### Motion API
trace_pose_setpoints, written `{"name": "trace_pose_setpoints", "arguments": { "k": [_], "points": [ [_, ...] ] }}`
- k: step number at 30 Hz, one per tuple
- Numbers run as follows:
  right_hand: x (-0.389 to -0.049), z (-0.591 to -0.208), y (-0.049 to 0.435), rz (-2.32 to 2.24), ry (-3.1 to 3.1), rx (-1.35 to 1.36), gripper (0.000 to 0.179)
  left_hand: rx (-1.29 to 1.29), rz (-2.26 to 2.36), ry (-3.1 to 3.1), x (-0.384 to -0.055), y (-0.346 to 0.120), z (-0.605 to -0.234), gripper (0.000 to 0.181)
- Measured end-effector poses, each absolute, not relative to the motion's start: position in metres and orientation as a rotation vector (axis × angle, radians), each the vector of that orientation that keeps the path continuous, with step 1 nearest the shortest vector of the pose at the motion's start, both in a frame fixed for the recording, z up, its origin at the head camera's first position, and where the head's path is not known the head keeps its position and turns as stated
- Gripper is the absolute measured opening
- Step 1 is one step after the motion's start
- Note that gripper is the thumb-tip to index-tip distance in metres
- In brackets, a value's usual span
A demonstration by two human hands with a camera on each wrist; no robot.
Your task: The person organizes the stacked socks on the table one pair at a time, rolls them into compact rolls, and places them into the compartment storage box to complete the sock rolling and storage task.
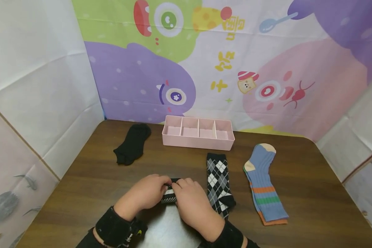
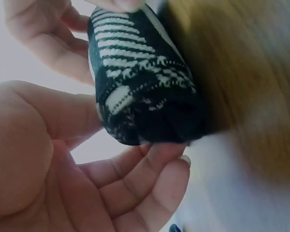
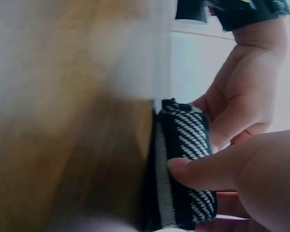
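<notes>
A black sock with white stripes, folded into a compact roll (image 1: 169,196), lies at the near middle of the table between both hands. The left hand (image 1: 147,193) grips its left end, thumb on one side and fingers curled round the other, as the left wrist view shows. From the other end the right hand (image 1: 194,209) holds the roll (image 3: 186,140), its thumb pressed across the striped side and its fingers behind. Just right of the right hand lies a black, grey and white argyle sock (image 1: 217,177), its lower end partly hidden by that hand.
A pink box (image 1: 198,142) with several compartments stands at the table's back edge. Black ankle socks (image 1: 133,143) lie at the back left. Blue socks with orange and green bands (image 1: 263,186) lie on the right of the wooden table (image 1: 316,193). A cartoon-printed cloth (image 1: 217,106) hangs behind.
</notes>
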State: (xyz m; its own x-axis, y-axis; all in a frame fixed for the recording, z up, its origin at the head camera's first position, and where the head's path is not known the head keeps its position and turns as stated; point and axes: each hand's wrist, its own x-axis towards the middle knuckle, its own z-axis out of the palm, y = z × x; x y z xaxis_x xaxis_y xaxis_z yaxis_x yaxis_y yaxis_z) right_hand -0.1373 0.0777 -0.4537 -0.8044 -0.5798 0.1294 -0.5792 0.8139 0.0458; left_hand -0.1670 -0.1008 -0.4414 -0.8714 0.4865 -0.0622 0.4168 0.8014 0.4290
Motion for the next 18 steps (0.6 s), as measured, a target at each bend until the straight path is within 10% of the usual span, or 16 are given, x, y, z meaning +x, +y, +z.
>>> {"name": "trace_pose_setpoints", "arguments": {
  "k": [18],
  "points": [
    [-0.152,-0.460,0.090,0.258,-3.028,0.935,0.046,0.687,0.539,2.892,-0.161,-0.090,-0.441,0.029]
  ]
}}
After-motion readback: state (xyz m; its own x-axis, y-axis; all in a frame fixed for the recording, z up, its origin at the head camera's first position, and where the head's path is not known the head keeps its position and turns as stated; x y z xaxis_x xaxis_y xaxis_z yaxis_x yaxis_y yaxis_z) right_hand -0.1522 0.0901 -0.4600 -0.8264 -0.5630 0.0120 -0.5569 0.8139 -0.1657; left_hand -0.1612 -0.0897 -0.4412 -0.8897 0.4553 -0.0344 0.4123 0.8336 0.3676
